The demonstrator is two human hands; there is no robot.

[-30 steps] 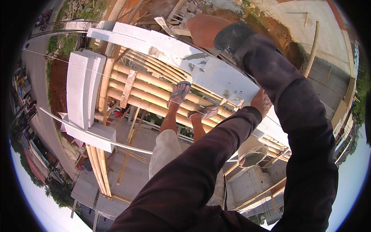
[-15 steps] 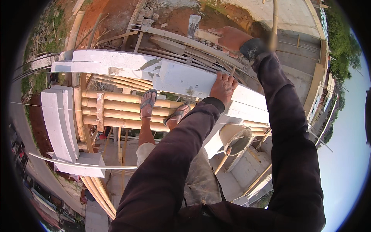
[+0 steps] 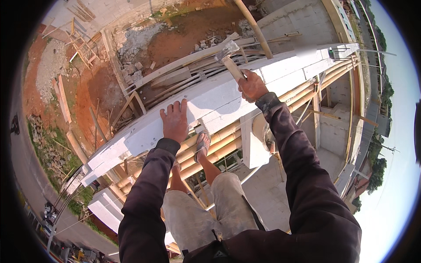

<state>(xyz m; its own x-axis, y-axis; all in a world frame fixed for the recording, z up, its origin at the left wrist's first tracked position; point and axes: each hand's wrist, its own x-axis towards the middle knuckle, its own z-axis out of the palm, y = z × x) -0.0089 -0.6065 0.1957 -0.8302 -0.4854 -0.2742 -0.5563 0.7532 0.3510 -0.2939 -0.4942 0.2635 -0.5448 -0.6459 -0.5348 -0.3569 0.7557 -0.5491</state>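
Observation:
A low wall of white lightweight blocks (image 3: 280,74) runs slantwise across the view, from lower left to upper right. My left hand (image 3: 175,122) lies on its blocks with the fingers spread, holding nothing. Closed round a wooden handle, my right hand (image 3: 253,86) grips a hammer (image 3: 234,69) just above the wall. The hammer's grey head points up and to the left, apart from the blocks as far as I can tell. Below the wall, my sandalled foot (image 3: 202,142) stands on bamboo poles (image 3: 226,151); the other foot is mostly hidden by my left arm.
Near the wall's far right end sits a small green-and-dark object (image 3: 332,53). A round bucket-like container (image 3: 262,131) is partly hidden by my right forearm. More white blocks (image 3: 106,206) stand at lower left. Beyond the wall, planks and red earth (image 3: 94,127) lie well below.
The view has swung, showing more of the wall at right. My right hand has brought the hammer in closer over the wall. My left hand remains on the blocks, now farther left in view.

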